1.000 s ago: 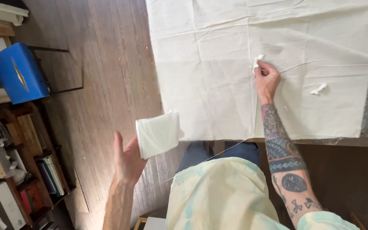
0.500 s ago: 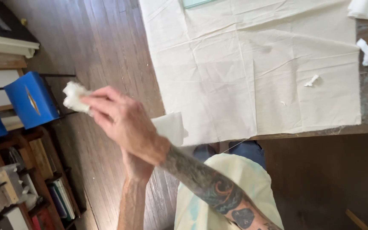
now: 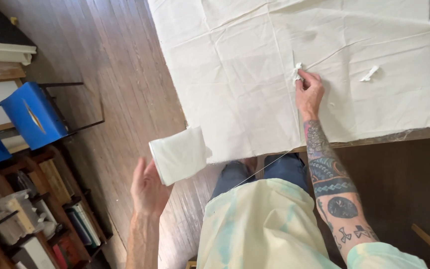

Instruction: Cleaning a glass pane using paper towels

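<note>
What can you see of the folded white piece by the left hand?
The folded white piece looks like soft cloth or paper, squarish, with stacked layers showing along its left edge. It is held up off the floor, tilted, just past the corner of the cream cloth on the table. The left hand is open, palm up, touching its lower edge with the fingertips. Nothing else touches it.

Cream cloth [image 3: 255, 74], white folded stack [image 3: 179, 154], blue box [image 3: 33, 115], brown wood floor [image 3: 110, 74].
</note>
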